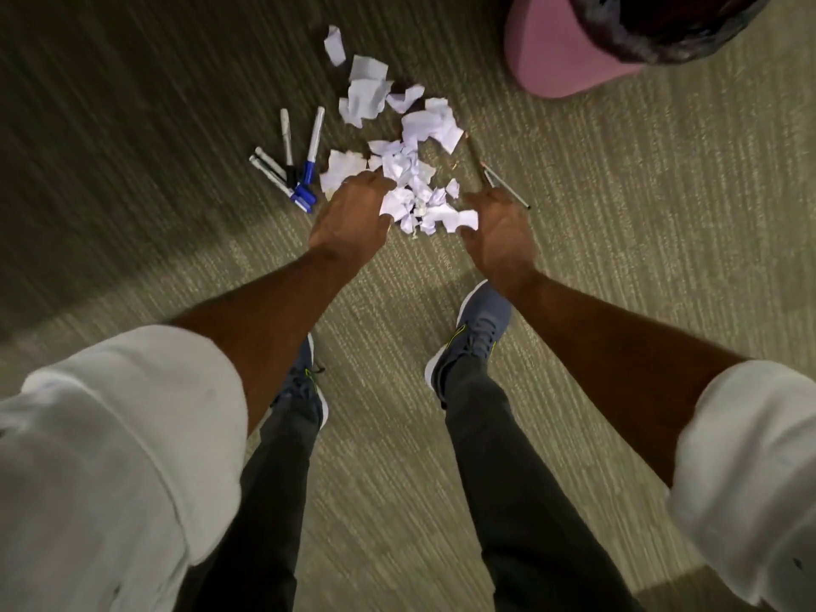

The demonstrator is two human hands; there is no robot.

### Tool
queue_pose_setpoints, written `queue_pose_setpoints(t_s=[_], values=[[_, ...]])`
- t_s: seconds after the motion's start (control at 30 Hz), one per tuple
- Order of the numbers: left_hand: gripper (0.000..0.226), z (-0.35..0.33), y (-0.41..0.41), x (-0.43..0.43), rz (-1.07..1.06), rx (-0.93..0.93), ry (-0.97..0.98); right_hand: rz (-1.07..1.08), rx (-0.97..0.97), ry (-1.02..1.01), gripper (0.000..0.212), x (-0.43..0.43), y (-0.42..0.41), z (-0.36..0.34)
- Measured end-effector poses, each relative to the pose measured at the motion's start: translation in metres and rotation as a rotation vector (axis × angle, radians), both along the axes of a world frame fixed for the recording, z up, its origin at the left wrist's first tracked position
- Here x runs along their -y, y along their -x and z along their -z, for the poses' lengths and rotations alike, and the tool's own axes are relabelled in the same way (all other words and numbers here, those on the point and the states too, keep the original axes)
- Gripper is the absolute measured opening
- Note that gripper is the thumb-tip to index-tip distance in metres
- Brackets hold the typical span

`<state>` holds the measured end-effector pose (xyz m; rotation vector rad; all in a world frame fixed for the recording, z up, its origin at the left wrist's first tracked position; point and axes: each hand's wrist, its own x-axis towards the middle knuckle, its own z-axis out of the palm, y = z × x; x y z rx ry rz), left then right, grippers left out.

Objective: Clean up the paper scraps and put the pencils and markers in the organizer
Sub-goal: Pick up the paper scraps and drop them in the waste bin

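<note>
A heap of torn white paper scraps (408,170) lies on the striped carpet ahead of me. My left hand (351,216) reaches over the heap's left side, fingers curled down among the scraps. At the heap's right edge my right hand (499,234) has its fingers apart, touching the nearest scraps. Several markers (291,163), white with blue and black caps, lie in a loose bunch left of the paper. A thin pencil (501,181) lies on the right, partly hidden under my right hand. No organizer is in view.
A pink bin with a black liner (574,50) stands at the upper right. My two feet in grey shoes (474,335) are planted on the carpet just below the heap. White rolled-up sleeves fill the lower corners.
</note>
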<state>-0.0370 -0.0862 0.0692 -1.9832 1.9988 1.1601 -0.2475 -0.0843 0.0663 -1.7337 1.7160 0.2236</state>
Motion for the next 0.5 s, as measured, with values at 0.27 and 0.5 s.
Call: queue_pose_setpoints(t_s=[0.27, 0.5], values=[[0.067, 0.070, 0.021, -0.012, 0.064, 0.089, -0.080, 0.037, -0.007, -0.042, 0.055, -0.024, 0.013, 0.080], [0.080, 0.140, 0.035, -0.017, 0.144, 0.107, -0.102, 0.038, -0.059, -0.141, 0.100, -0.031, 0.015, 0.147]])
